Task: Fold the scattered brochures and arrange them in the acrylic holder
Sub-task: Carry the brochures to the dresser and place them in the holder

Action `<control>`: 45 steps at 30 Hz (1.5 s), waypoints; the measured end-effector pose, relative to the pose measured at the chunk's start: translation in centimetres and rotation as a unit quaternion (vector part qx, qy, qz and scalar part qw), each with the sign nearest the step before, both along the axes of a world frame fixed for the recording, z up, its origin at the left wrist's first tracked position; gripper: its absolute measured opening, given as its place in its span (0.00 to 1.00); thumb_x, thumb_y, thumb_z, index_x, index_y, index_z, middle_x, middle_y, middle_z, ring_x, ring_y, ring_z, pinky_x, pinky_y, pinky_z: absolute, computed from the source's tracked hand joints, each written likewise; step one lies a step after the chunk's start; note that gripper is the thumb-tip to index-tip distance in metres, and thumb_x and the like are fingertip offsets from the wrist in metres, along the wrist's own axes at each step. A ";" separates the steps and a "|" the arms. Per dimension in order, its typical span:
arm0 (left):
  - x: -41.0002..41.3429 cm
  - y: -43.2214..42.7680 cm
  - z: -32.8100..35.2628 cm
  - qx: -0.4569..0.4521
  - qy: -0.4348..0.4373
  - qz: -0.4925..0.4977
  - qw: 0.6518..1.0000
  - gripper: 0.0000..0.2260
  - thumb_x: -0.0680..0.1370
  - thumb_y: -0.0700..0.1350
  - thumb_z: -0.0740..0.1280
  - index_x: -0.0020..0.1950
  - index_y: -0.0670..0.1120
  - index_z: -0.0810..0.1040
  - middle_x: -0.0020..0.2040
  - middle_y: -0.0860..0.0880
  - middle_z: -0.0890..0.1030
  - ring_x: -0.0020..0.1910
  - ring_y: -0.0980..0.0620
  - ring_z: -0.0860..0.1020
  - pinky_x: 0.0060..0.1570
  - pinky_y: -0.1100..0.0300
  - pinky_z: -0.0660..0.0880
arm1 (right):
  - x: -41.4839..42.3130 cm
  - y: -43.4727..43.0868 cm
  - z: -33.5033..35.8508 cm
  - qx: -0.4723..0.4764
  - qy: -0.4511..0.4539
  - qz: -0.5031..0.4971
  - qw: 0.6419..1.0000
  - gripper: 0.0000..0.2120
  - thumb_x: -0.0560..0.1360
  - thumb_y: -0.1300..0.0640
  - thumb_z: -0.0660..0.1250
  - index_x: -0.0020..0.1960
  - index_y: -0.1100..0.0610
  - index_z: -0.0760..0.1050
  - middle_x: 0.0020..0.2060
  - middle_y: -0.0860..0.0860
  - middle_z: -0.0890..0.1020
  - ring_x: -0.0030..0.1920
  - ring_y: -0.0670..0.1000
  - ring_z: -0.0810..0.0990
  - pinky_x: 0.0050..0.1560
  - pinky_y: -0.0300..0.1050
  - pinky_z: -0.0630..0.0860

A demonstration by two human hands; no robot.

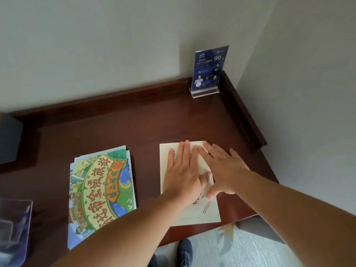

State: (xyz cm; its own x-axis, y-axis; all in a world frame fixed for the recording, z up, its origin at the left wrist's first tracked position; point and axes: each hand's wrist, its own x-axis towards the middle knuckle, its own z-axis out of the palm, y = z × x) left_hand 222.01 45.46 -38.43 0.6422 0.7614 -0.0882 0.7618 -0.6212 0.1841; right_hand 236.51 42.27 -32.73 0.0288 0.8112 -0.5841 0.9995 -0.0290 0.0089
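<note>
The cream brochure (200,216) lies flat on the dark wooden table (134,124), at centre right of the frame, with its near edge close to the front edge of the table. Printed artwork with red strokes shows on its lower part; the rest of the print is covered. The left hand (182,170) rests palm down on the middle of this brochure, fingers straight and together, pointing toward the top of the frame; it grasps nothing. The right hand (225,170) lies palm down just beside it, fingers straight and angled toward the upper left, touching the left hand's fingers, thumb spread low; it grasps nothing either. Part of the right palm extends past the right edge of the sheet. A stack of colourful brochures (102,182) lies at centre left, well apart from the cream brochure, edges slightly fanned, and the left forearm crosses its lower corner. The clear acrylic holder (15,228) stands at the lower left edge of the frame, partly cut off. A blue sign (209,68) stands upright in a clear base at the upper right corner of the table. A dark shoe (185,249) shows on the pale carpet at bottom centre.
</note>
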 end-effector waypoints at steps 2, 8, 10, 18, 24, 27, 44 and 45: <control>-0.7 -1.2 -0.1 0.005 -0.017 -0.032 0.999 0.33 0.81 0.61 0.44 0.79 0.40 0.52 0.80 0.40 0.52 0.79 0.43 0.46 0.76 0.42 0.48 | 0.0 -0.1 0.1 0.007 0.003 -0.006 1.000 0.66 0.62 0.33 0.75 0.77 0.48 0.28 0.77 0.47 0.31 0.78 0.51 0.36 0.77 0.62 0.47; -3.5 -5.2 0.1 -0.026 -0.011 -0.071 0.997 0.31 0.83 0.60 0.44 0.79 0.41 0.50 0.80 0.39 0.50 0.79 0.41 0.46 0.75 0.40 0.50 | -0.2 -0.2 0.2 -0.001 -0.001 -0.013 1.000 0.67 0.61 0.32 0.75 0.77 0.49 0.28 0.77 0.46 0.31 0.79 0.50 0.37 0.76 0.62 0.49; -4.6 -7.1 0.3 -0.049 0.005 -0.082 0.995 0.31 0.83 0.60 0.45 0.79 0.41 0.50 0.80 0.39 0.49 0.79 0.40 0.46 0.75 0.39 0.49 | -0.4 0.0 0.4 -0.007 -0.008 -0.017 1.000 0.68 0.61 0.32 0.75 0.77 0.49 0.28 0.77 0.46 0.31 0.79 0.51 0.37 0.76 0.62 0.48; -8.1 -5.7 6.5 -0.134 -0.174 0.010 0.976 0.19 0.79 0.55 0.52 0.64 0.49 0.73 0.60 0.50 0.76 0.61 0.50 0.72 0.65 0.48 0.68 | -5.9 2.1 3.1 -0.008 -0.035 -0.073 0.997 0.53 0.72 0.38 0.70 0.80 0.54 0.38 0.80 0.53 0.41 0.79 0.57 0.42 0.76 0.61 0.51; -18.9 1.3 8.7 -0.047 -0.122 0.305 0.943 0.17 0.78 0.51 0.64 0.67 0.50 0.71 0.61 0.49 0.73 0.62 0.46 0.71 0.61 0.52 0.68 | -17.5 3.5 4.2 0.068 0.236 -0.179 0.953 0.21 0.76 0.49 0.64 0.67 0.54 0.70 0.65 0.53 0.75 0.62 0.56 0.76 0.57 0.47 0.74; -22.4 2.1 8.2 -0.109 -0.037 0.395 0.912 0.21 0.77 0.57 0.64 0.65 0.48 0.68 0.59 0.47 0.70 0.61 0.44 0.71 0.57 0.49 0.72 | -20.2 3.2 3.7 0.035 0.315 -0.241 0.917 0.11 0.76 0.51 0.65 0.54 0.56 0.76 0.53 0.54 0.81 0.49 0.54 0.82 0.44 0.48 0.78; -23.8 2.7 9.1 -0.239 -0.375 0.540 0.715 0.01 0.78 0.42 0.65 0.48 0.47 0.76 0.48 0.45 0.81 0.40 0.48 0.83 0.38 0.51 0.81 | -20.9 3.1 4.1 0.026 0.465 -0.435 0.771 0.04 0.77 0.57 0.67 0.43 0.52 0.76 0.36 0.47 0.86 0.42 0.50 0.86 0.52 0.57 0.82; -23.8 2.8 9.3 -0.251 -0.396 0.536 0.702 0.01 0.78 0.42 0.65 0.47 0.46 0.75 0.46 0.46 0.82 0.38 0.49 0.83 0.34 0.53 0.80 | -20.8 3.2 4.3 0.025 0.467 -0.435 0.769 0.05 0.77 0.57 0.67 0.43 0.52 0.75 0.36 0.47 0.85 0.42 0.50 0.86 0.53 0.57 0.82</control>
